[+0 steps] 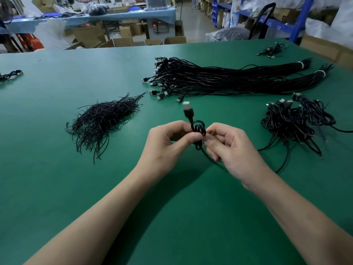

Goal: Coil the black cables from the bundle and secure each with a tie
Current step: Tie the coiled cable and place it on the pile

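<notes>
My left hand (pixel 166 142) and my right hand (pixel 229 148) meet above the green table (pixel 57 178), both pinching a small black cable coil (pixel 198 131). Its USB plug (pixel 187 108) sticks up above the coil. The cable's loose tail runs under my right hand and off to the right. The long bundle of black USB cables (pixel 219 77) lies beyond, bound with white bands at its right end. A heap of short black ties (pixel 101 119) lies to the left of my hands.
A pile of coiled black cables (pixel 294 119) sits to the right. Smaller cable clusters lie at the far right (pixel 271 51) and far left (pixel 9 74). Cardboard boxes, another workbench and blue shelving stand behind the table.
</notes>
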`<state>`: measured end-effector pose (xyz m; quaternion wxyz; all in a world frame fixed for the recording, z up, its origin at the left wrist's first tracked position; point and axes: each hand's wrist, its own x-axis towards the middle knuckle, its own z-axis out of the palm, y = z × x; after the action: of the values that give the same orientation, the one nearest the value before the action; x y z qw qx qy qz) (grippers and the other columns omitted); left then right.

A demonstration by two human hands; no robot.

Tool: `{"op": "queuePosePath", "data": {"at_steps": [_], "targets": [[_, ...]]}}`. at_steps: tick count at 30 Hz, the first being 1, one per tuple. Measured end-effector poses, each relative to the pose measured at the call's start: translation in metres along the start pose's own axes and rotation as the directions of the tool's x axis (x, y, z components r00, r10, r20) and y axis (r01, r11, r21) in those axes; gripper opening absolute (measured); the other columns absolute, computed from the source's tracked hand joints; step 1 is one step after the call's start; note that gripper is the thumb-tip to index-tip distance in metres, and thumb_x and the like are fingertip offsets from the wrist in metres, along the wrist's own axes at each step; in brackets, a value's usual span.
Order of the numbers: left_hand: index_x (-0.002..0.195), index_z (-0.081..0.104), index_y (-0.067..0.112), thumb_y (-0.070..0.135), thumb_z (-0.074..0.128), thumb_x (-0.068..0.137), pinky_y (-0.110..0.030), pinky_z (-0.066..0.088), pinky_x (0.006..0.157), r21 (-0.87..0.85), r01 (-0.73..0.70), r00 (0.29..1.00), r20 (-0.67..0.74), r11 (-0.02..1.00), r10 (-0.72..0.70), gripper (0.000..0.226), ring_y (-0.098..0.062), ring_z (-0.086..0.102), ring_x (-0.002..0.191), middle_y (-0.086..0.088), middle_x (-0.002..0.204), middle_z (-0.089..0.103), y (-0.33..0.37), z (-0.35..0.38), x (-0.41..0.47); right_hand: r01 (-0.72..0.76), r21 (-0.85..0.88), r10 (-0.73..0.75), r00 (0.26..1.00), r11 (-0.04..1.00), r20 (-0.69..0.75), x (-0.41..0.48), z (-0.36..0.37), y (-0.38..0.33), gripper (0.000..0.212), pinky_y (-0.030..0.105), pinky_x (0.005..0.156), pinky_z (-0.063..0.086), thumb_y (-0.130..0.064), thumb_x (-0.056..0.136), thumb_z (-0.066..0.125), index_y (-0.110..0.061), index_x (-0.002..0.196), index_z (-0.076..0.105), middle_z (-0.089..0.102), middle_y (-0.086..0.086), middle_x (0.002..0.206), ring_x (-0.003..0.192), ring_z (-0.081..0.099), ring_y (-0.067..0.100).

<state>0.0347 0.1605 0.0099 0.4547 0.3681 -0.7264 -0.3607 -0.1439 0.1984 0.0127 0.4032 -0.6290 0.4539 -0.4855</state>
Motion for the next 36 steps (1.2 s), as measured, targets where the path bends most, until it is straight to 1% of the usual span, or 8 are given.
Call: {"op": "queuePosePath", "data": {"at_steps": [2,7,15,17,21,24,31,36], "targets": [[0.076,0.071,0.032,0.034,0.069,0.091,-0.032,0.052,0.064,0.008,0.045,0.999,-0.013,0.999,-0.045,0.016,-0.008,0.064,0.067,0.009,0.071,0.072,0.001,0.001,0.0,0.091,-0.152,-0.096,0.995,0.984,-0.029,-0.002,0.002,0.0,0.023,0.045,0.054,0.033,-0.023,0.102,0.058,-0.019,0.079,0.057,0.047,0.001,0.056,0.056,0.038,0.033],[0.079,0.073,0.013,0.038,0.069,0.091,-0.036,0.051,0.066,-0.091,0.155,0.988,0.017,0.984,-0.154,0.028,-0.019,0.062,0.066,-0.016,0.074,0.071,0.005,0.001,0.002,0.253,-0.461,-0.314,0.947,0.851,-0.061,-0.004,0.001,-0.002,0.02,0.023,0.05,0.027,-0.016,0.099,0.063,-0.013,0.08,0.059,0.042,-0.002,0.055,0.051,0.034,0.013],[0.084,0.075,0.007,0.038,0.069,0.091,-0.024,0.054,0.067,-0.336,0.378,0.923,0.212,0.863,-0.322,0.032,-0.019,0.058,0.069,-0.008,0.077,0.066,0.006,-0.001,0.001,0.471,-0.807,-0.633,0.757,0.356,0.163,-0.001,-0.003,-0.005,0.004,0.041,0.05,0.05,-0.003,0.091,0.07,-0.006,0.092,0.072,0.057,0.006,0.066,0.058,0.052,0.028],[0.085,0.074,0.005,0.035,0.068,0.095,-0.025,0.055,0.069,-0.33,0.336,0.94,0.178,0.882,-0.291,0.031,-0.017,0.059,0.068,-0.009,0.077,0.065,0.005,0.0,0.001,0.44,-0.793,-0.592,0.796,0.421,0.126,-0.002,-0.003,-0.005,0.009,0.041,0.052,0.049,-0.012,0.097,0.064,-0.009,0.09,0.069,0.055,0.002,0.065,0.059,0.05,0.025],[0.078,0.073,0.014,0.042,0.072,0.089,-0.043,0.055,0.074,-0.209,0.201,0.979,0.029,0.957,-0.2,0.03,-0.021,0.063,0.068,-0.01,0.071,0.068,0.004,0.004,0.0,0.216,-0.562,-0.273,0.962,0.798,-0.017,-0.002,-0.003,0.0,0.019,0.036,0.051,0.04,-0.032,0.1,0.059,-0.023,0.084,0.055,0.052,-0.001,0.059,0.052,0.043,0.016],[0.078,0.073,0.017,0.049,0.071,0.085,-0.054,0.054,0.075,-0.151,0.142,0.988,-0.04,0.978,-0.15,0.033,-0.037,0.066,0.071,-0.013,0.074,0.071,0.006,0.004,-0.001,0.134,-0.427,-0.164,0.986,0.894,-0.035,0.0,-0.004,-0.003,0.021,0.032,0.055,0.043,-0.042,0.099,0.057,-0.026,0.085,0.058,0.061,0.0,0.062,0.054,0.052,0.014],[0.078,0.071,0.016,0.049,0.066,0.089,-0.059,0.053,0.074,-0.087,0.142,0.988,-0.043,0.986,-0.146,0.035,-0.038,0.063,0.069,-0.016,0.074,0.069,0.003,0.006,0.001,0.126,-0.541,-0.126,0.991,0.831,0.036,0.005,-0.01,-0.011,0.023,0.042,0.057,0.048,-0.035,0.101,0.054,-0.027,0.079,0.055,0.063,0.0,0.065,0.052,0.051,0.016],[0.091,0.076,0.024,0.043,0.058,0.1,-0.028,0.054,0.069,-0.028,0.213,0.973,0.095,0.977,-0.21,0.027,-0.008,0.07,0.077,0.005,0.08,0.075,-0.01,0.008,0.028,0.122,-0.77,-0.171,0.985,0.627,0.017,0.015,-0.043,-0.019,0.022,0.042,0.061,0.048,-0.037,0.101,0.052,-0.024,0.083,0.056,0.061,-0.003,0.066,0.063,0.056,0.023]]}}
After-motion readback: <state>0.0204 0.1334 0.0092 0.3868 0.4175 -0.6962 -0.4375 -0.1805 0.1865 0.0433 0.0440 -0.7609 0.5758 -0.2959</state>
